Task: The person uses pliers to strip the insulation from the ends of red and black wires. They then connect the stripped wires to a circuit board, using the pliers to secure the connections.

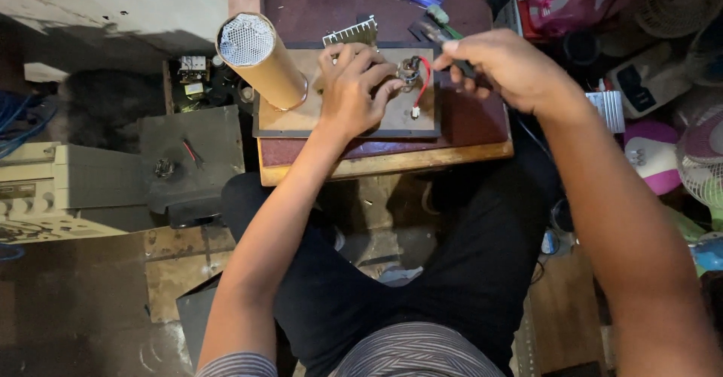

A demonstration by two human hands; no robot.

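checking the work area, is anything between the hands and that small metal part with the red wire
Nothing visible. The left hand already touches the small metal part on the wooden board, and the right hand holds a dark tool right beside it. The cardboard tube stands off to the left.

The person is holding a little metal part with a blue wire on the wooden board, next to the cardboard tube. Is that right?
Not quite: the wire is red, not blue, as the head view shows. The left hand steadies the little metal part on the wooden board, with the cardboard tube standing beside it. The right hand holds a dark tool by the part.
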